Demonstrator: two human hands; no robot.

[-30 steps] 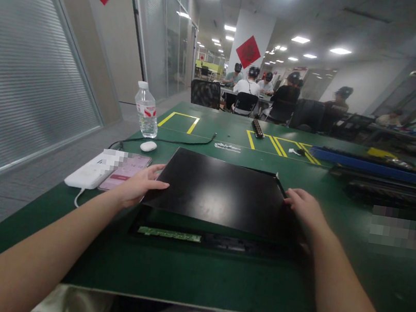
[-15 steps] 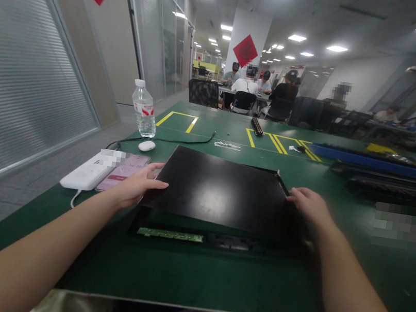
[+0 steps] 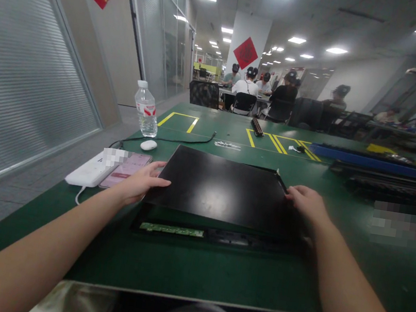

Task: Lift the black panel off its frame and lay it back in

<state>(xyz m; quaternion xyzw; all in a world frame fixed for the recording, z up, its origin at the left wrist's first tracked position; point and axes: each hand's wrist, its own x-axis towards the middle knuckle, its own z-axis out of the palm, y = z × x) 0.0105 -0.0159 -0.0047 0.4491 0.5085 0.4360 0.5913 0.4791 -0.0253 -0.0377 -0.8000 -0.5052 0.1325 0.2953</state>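
Observation:
A flat, glossy black screen panel [image 3: 218,189] lies tilted over a shallow black frame [image 3: 248,241], its near edge standing clear of the frame's near side. In the gap below shows a narrow green circuit board [image 3: 171,229]. My left hand [image 3: 148,182] grips the panel's left edge, thumb on top and the other fingers partly hidden behind. At the right edge my right hand [image 3: 306,202] is closed in a pinch on the frame's raised side; whether it also touches the panel I cannot tell.
Left on the green table [image 3: 194,274] are a water bottle [image 3: 146,113], a white earbud case [image 3: 148,145], a phone [image 3: 127,170], a white power bank [image 3: 88,169] and a black cable. Long dark parts [image 3: 376,183] and a blue strip [image 3: 371,162] lie right. People sit farther back.
The camera view has shifted slightly. The panel's near edge looks a little higher in the view; both hands keep nearly the same places on the edges.

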